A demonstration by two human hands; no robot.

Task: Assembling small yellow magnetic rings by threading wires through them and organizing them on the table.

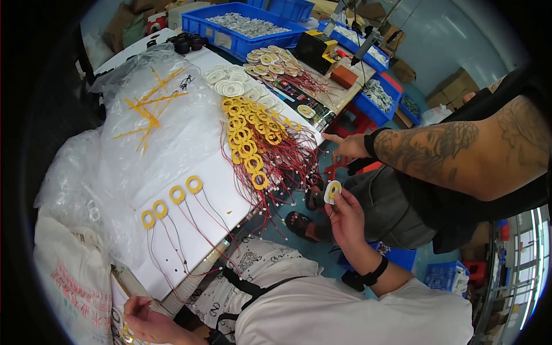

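My right hand [347, 221] pinches a round white disc [328, 192] with a yellow ring [334, 191] on it, held up past the table's right edge. My left hand [146, 322] is low at the near left edge, its fingers curled; whatever they hold, if anything, is hidden. Beside it are some yellow rings [126, 334], partly cut off. On the white table top [213, 230] several yellow ring coils [177, 194] with red and dark wires lie in a slanting row. A heap of similar yellow coils [247, 150] with tangled red wires [290, 164] lies farther back.
A co-worker's hand [352, 146] points at the table's right edge. Clear plastic sheeting [155, 161] covers the left side, with yellow strips [148, 112] on it. White discs [230, 87] and a blue bin [247, 41] are at the back. A white sack [72, 276] stands left.
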